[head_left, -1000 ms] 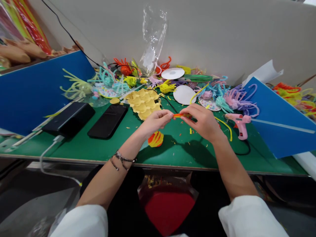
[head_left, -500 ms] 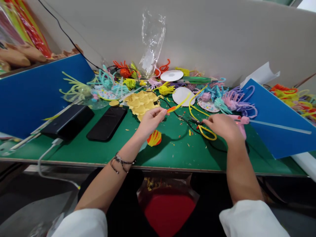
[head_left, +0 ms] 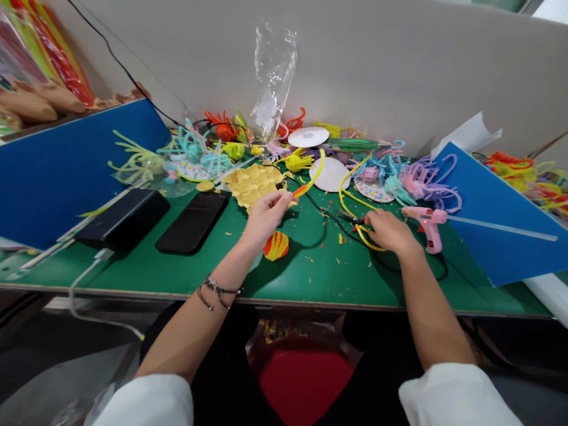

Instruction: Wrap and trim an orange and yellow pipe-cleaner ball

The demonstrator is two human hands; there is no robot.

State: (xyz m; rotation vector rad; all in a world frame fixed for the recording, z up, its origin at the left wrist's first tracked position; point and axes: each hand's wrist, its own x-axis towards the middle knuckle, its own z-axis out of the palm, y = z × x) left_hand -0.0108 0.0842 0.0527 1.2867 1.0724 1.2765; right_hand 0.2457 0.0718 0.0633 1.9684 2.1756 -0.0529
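Note:
My left hand (head_left: 265, 214) is closed in a pinch on a yellow and orange pipe cleaner (head_left: 310, 177), which sticks up and to the right above the green table (head_left: 186, 266). My right hand (head_left: 389, 231) rests on the table with its fingers curled over the yellow handle of a pair of scissors (head_left: 361, 228). A yellow and orange striped ball (head_left: 275, 245) lies just below my left hand. A pink glue gun (head_left: 426, 223) stands close to the right of my right hand.
A black phone (head_left: 191, 221) and a black power bank (head_left: 122, 216) lie at the left. A yellow egg tray (head_left: 255, 182), white discs (head_left: 329, 173) and many pipe-cleaner shapes crowd the back. Blue boards (head_left: 492, 219) lean at both sides. A red bag (head_left: 304, 373) sits below the table edge.
My hands have parted. My right hand let go of the pipe cleaner and moved right and down onto the scissors. My left hand kept the pipe cleaner, which now points up.

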